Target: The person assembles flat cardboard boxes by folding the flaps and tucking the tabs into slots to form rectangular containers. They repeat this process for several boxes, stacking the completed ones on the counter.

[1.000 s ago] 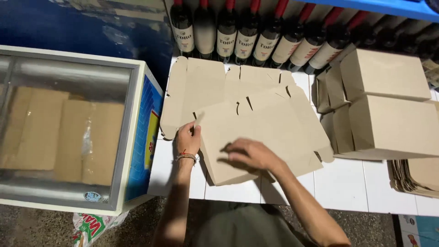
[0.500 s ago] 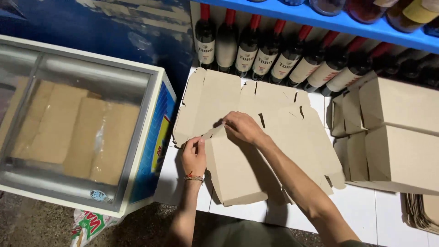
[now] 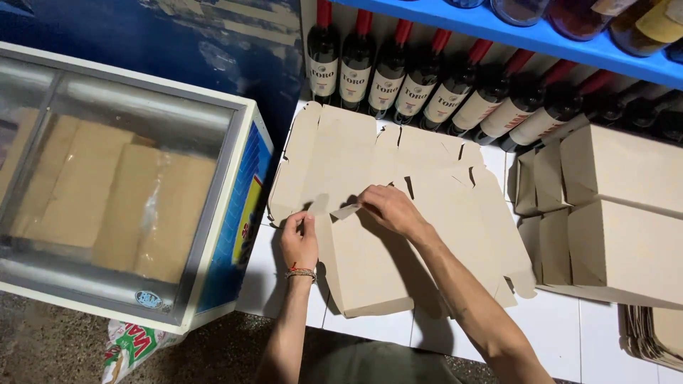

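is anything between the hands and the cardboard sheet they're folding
Nothing visible. The right hand pinches a small flap of the cardboard sheet, and the left hand rests on its left edge, both in direct contact.

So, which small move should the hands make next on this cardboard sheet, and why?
Probably fold the small tab inward. The right hand pinches it at the top of the raised panel of the flat cardboard box blank, while the left hand steadies that panel's left edge. The tab is not yet tucked.
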